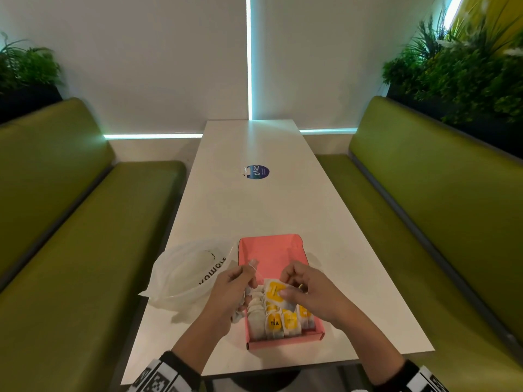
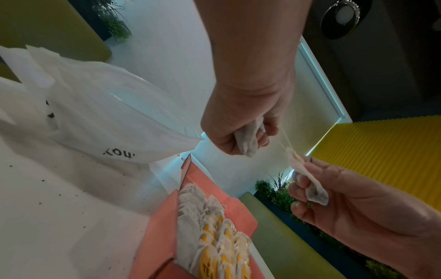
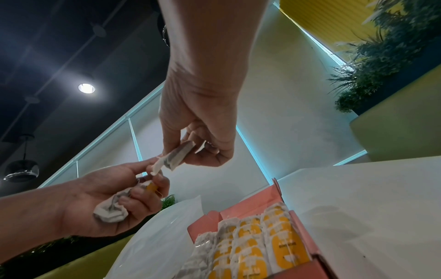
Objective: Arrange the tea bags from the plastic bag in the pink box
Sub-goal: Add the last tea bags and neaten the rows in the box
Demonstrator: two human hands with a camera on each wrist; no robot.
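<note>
Gripping tea bags: left hand (image 1: 226,295) crumpled bunch, right hand (image 1: 308,292) one; string blurred.

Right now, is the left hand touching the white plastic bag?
Apart. In the left wrist view, the left hand is raised, gripping crumpled tea bags, with open background between it and the white plastic bag.

white table (image 1: 254,210) (round sticker (image 1: 257,172)), green benches (image 1: 424,193)
</note>
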